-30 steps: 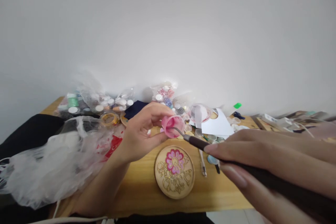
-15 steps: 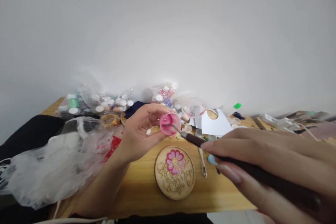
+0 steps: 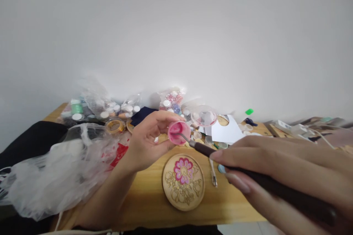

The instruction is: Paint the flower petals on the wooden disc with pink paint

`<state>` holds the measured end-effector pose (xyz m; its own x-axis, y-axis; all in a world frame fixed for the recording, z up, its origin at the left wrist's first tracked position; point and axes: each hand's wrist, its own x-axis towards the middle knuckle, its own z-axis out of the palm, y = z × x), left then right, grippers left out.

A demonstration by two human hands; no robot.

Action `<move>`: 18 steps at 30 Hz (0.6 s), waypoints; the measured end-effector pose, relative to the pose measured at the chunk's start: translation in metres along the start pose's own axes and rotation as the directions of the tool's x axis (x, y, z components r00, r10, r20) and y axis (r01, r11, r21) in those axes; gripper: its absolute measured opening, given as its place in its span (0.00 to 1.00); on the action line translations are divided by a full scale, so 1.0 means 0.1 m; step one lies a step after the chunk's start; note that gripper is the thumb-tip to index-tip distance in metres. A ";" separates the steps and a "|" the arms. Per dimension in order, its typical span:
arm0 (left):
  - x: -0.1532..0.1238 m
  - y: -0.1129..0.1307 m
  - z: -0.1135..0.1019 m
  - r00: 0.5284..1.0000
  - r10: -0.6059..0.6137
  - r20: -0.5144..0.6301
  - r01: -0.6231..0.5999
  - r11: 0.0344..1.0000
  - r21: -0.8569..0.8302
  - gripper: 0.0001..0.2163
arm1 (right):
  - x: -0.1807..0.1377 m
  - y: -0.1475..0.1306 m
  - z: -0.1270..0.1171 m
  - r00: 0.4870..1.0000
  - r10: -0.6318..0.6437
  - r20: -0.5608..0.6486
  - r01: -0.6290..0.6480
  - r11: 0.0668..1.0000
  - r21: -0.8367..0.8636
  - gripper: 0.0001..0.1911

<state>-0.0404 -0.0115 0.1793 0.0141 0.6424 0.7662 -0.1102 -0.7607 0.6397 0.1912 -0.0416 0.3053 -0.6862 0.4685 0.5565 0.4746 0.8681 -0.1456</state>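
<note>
My left hand [image 3: 149,139] grips a small pink cup [image 3: 186,127] by its side, its mouth tilted toward me with pink paint smeared inside. In my right hand [image 3: 264,169] is a palette knife [image 3: 204,149] with a dark handle and a thin bent metal shaft; its tip is inside the cup. Below the cup, a round wooden plaque [image 3: 183,201] lies on the table, carrying gold floral outlines. One flower [image 3: 183,170] on it is coloured pink and magenta.
Crumpled clear plastic [image 3: 60,172] lies at the left. Bagged jars [image 3: 77,108] line the wall. White paper [image 3: 226,130] and small lids sit behind the plaque, and a slim white-handled tool [image 3: 213,174] lies right of it. A power strip [image 3: 300,130] is far right.
The cup has tipped slightly more toward me and dropped a little. The knife's tip has shifted a bit within it, while both hands keep their holds.
</note>
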 end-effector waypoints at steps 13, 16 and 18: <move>0.01 -0.02 -0.02 1.000 0.005 -0.009 -0.005 1.000 0.007 0.18 | 0.01 0.03 0.02 0.999 -0.036 0.015 0.037 0.999 -0.031 0.09; 0.02 -0.02 -0.01 1.000 0.026 0.000 -0.026 1.000 0.001 0.18 | 0.03 0.04 0.02 0.998 -0.060 0.008 0.060 0.998 -0.009 0.10; 0.02 -0.01 -0.01 0.999 0.041 0.002 -0.041 0.999 0.006 0.18 | 0.04 0.03 0.02 0.998 -0.056 -0.002 0.056 0.998 0.009 0.10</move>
<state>-0.0409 -0.0092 0.1801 0.0121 0.6105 0.7919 -0.1046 -0.7868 0.6082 0.1892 -0.0366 0.3053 -0.7105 0.4189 0.5653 0.4306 0.8943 -0.1216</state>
